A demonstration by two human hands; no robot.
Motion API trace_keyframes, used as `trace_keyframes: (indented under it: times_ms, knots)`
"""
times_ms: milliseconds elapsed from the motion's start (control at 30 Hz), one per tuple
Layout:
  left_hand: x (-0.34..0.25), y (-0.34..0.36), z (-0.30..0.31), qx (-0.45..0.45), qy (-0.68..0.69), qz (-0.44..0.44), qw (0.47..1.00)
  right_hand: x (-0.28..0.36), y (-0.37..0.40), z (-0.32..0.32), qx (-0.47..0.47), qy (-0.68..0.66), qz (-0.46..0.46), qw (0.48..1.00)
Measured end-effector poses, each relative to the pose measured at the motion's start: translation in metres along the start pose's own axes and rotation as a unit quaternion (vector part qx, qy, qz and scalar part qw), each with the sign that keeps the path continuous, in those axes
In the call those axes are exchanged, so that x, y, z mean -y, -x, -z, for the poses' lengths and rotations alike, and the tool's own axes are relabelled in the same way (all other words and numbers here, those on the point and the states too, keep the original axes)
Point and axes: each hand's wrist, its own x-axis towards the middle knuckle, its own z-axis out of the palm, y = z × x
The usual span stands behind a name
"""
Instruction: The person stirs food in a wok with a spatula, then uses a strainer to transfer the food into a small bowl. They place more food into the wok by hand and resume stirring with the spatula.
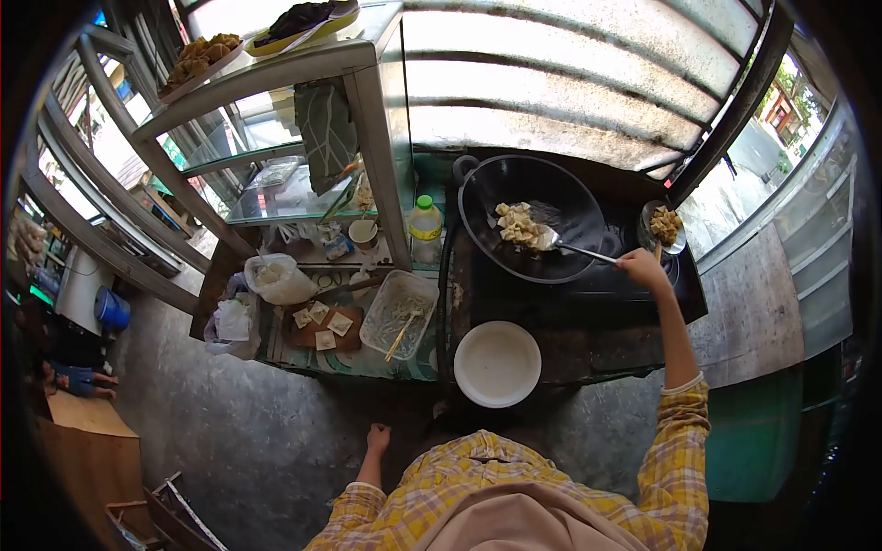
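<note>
My right hand [645, 270] is closed around the handle of a metal spatula [588, 252]. The spatula's blade touches a heap of pale folded dumplings [520, 226] inside a large black wok [484, 188]. Down by my side, above the floor, my left hand [378, 437] hangs with its fingers curled in and nothing showing in them. To the right of the wok, a strainer [678, 246] holds browned fried pieces [664, 223]. A white bowl [497, 365] stands in front of the wok, near the counter's edge.
Left of the bowl are a plastic tub [418, 292] with chopsticks, a board [347, 342] bearing several flat wrappers, and plastic bags [280, 278]. A green-capped bottle [424, 223] stands beside the glass display case [372, 138]. Another person's legs [83, 378] show at far left.
</note>
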Motion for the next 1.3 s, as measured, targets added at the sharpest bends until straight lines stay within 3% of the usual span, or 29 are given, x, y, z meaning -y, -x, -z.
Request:
trace_keyframes:
  times_ms: [33,133,233,367,467,500,600,700,800,933,1033,1133,1167,1300]
  knots:
    - [0.002,-0.006,0.001,0.006,0.005,0.003,1.000,0.013,-0.001,-0.013,0.005,-0.054,-0.015,0.998]
    - [0.014,-0.006,-0.005,0.019,0.010,0.019,1.000,0.025,-0.021,-0.042,-0.058,-0.031,0.079,0.995]
    - [0.013,0.004,-0.011,0.013,0.008,0.042,0.999,0.055,-0.001,-0.014,-0.138,0.039,0.063,0.988]
    - [0.007,0.015,-0.032,0.050,-0.045,0.033,0.997,0.048,0.019,0.026,-0.158,0.112,0.034,0.981]
    - [-0.005,0.019,-0.043,0.084,-0.066,0.015,0.994,0.008,0.001,0.018,-0.134,0.127,0.040,0.982]
    - [-0.007,0.018,-0.046,0.095,-0.063,0.011,0.993,-0.006,-0.010,0.009,-0.109,0.073,0.042,0.990]
    - [-0.019,0.021,-0.049,0.077,-0.043,0.002,0.996,-0.003,-0.026,-0.019,-0.021,-0.078,-0.011,0.997]
    - [-0.005,0.002,-0.057,0.088,0.005,0.013,0.996,0.027,-0.027,-0.029,-0.020,-0.133,0.003,0.991]
    - [-0.009,0.004,-0.052,0.064,-0.006,0.011,0.998,0.052,-0.006,-0.004,-0.119,-0.028,0.081,0.989]
    - [0.008,-0.008,-0.058,0.073,0.017,0.026,0.997,0.039,0.006,0.030,-0.157,0.045,0.072,0.984]
    - [0.000,0.004,-0.053,0.068,0.013,0.036,0.997,0.003,-0.005,0.031,-0.110,0.046,0.045,0.992]
    - [-0.008,0.017,-0.049,0.068,-0.013,0.037,0.997,-0.024,-0.026,0.003,-0.045,-0.044,0.023,0.998]
    - [-0.004,0.016,-0.051,0.068,-0.015,0.035,0.997,-0.021,-0.031,-0.005,0.000,-0.102,-0.015,0.995]
    - [-0.009,0.024,-0.046,0.069,-0.049,0.020,0.996,0.015,-0.022,-0.018,-0.004,-0.159,0.018,0.987]
